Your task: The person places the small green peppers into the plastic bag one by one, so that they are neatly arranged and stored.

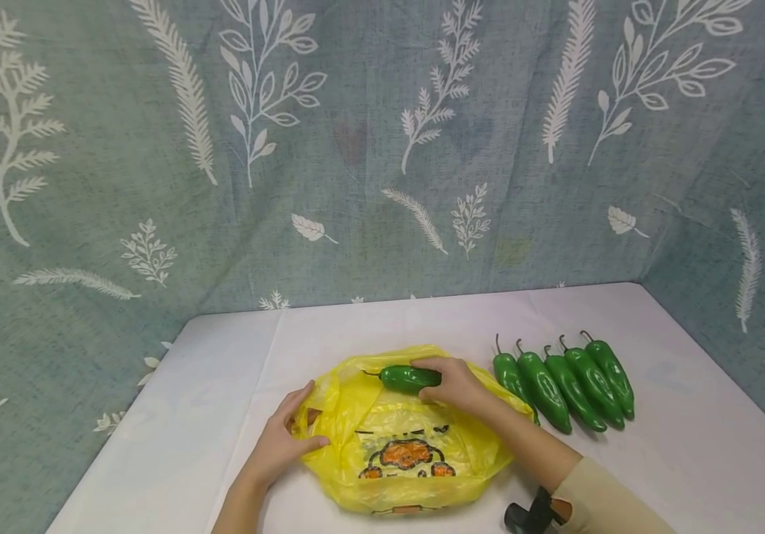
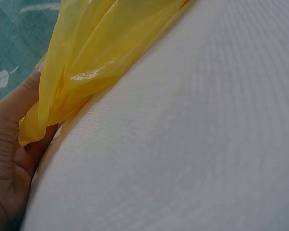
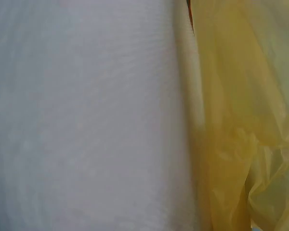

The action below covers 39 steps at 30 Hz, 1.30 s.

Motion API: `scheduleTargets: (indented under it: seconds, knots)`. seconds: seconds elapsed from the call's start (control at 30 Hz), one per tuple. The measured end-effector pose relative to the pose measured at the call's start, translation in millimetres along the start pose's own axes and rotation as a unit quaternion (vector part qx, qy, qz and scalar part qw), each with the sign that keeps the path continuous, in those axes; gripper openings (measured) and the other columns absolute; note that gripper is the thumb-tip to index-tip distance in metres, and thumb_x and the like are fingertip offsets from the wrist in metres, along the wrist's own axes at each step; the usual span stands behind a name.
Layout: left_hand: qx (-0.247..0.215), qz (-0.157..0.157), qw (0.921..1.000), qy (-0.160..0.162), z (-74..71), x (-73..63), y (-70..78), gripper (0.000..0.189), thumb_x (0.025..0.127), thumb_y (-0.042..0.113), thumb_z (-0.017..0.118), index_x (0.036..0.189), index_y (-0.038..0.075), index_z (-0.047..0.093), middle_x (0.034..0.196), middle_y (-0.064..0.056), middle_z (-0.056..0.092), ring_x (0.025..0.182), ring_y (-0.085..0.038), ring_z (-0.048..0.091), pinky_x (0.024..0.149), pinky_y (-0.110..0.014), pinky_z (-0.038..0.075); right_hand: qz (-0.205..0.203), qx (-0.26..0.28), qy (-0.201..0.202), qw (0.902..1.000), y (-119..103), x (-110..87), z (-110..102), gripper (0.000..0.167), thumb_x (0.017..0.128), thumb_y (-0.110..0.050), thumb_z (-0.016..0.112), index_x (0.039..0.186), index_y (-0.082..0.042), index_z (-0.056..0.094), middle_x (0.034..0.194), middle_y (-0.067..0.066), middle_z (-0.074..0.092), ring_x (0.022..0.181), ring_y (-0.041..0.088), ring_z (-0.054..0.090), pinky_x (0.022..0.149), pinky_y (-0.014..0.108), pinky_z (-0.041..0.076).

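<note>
A yellow plastic bag (image 1: 409, 489) with a printed cartoon face lies on the white table, its mouth spread toward the back. My right hand (image 1: 452, 382) grips a glossy green chili pepper (image 1: 404, 379) by its tip end, over the bag's mouth, with the stem pointing left. At the bag's left edge, my left hand (image 1: 285, 430) holds the plastic, thumb in front and fingers behind. The left wrist view shows folds of the bag (image 2: 101, 62) against that hand (image 2: 14, 139). In the right wrist view only the bag (image 3: 236, 115) and white cloth show; the hand is hidden.
Several green peppers (image 1: 544, 391) lie in a slanted row right of the bag, stems to the back. A black strap device (image 1: 530, 513) sits at the right wrist. Behind the white table (image 1: 235, 356) hangs a leaf-patterned green curtain (image 1: 369, 163).
</note>
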State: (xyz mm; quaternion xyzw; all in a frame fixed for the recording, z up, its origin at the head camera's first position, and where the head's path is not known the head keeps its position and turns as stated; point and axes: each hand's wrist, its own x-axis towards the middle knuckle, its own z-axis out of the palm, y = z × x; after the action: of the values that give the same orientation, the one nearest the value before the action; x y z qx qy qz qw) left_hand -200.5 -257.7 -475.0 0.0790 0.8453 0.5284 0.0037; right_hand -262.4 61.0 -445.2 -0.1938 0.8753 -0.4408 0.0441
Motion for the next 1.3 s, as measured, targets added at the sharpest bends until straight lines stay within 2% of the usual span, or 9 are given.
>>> scheduleTargets:
  seconds: [0.13, 0.37, 0.73, 1.0, 1.3]
  knots:
    - [0.004, -0.002, 1.0, 0.003, -0.1, -0.1, 0.1, 0.094, 0.069, 0.024, 0.085, 0.148, 0.019, 0.034, 0.145, -0.006, 0.039, 0.138, -0.031, 0.027, 0.113, -0.055, 0.018, -0.007, 0.007, 0.002, 1.0, -3, -1.5, 0, 0.051, 0.078, -0.008, 0.076, 0.126, -0.009, 0.061, 0.129, 0.013, 0.059, 0.119, 0.035, 0.053, 0.097, 0.047, 0.046]
    - [0.012, -0.009, 0.9999, 0.004, -0.7, 0.4, 1.5, 0.095, 0.068, 0.026, 0.085, 0.148, 0.02, 0.033, 0.146, -0.006, 0.039, 0.139, -0.031, 0.026, 0.113, -0.056, 0.017, -0.042, 0.017, 0.001, 0.999, -9, -6.5, -1, 0.05, 0.08, -0.008, 0.074, 0.128, -0.007, 0.059, 0.13, 0.014, 0.058, 0.121, 0.034, 0.052, 0.097, 0.047, 0.046]
    - [0.011, -0.013, 0.9998, 0.007, 0.3, 1.8, -1.8, 0.097, 0.067, 0.025, 0.085, 0.148, 0.019, 0.032, 0.146, -0.007, 0.038, 0.139, -0.032, 0.025, 0.113, -0.056, 0.018, -0.066, 0.021, 0.009, 0.9975, -18, -13.1, -8, 0.047, 0.083, -0.012, 0.072, 0.128, -0.009, 0.059, 0.129, 0.011, 0.06, 0.122, 0.033, 0.051, 0.099, 0.049, 0.045]
    - [0.009, -0.011, 0.9999, 0.007, -0.4, 1.6, -1.1, 0.097, 0.067, 0.022, 0.085, 0.148, 0.019, 0.032, 0.146, -0.005, 0.038, 0.136, -0.026, 0.031, 0.112, -0.048, 0.021, -0.096, 0.038, 0.016, 0.9945, -23, -22.1, -16, 0.049, 0.084, -0.017, 0.072, 0.13, -0.009, 0.058, 0.131, 0.011, 0.058, 0.123, 0.034, 0.051, 0.098, 0.05, 0.045]
    - [0.011, -0.01, 0.9999, 0.001, 0.0, 1.6, -0.9, 0.097, 0.069, 0.023, 0.084, 0.149, 0.02, 0.031, 0.147, -0.005, 0.037, 0.138, -0.026, 0.027, 0.112, -0.047, 0.02, -0.111, 0.05, 0.022, 0.9924, -29, -35.5, -28, 0.054, 0.083, -0.026, 0.073, 0.133, -0.013, 0.056, 0.135, 0.007, 0.055, 0.126, 0.031, 0.049, 0.101, 0.052, 0.041]
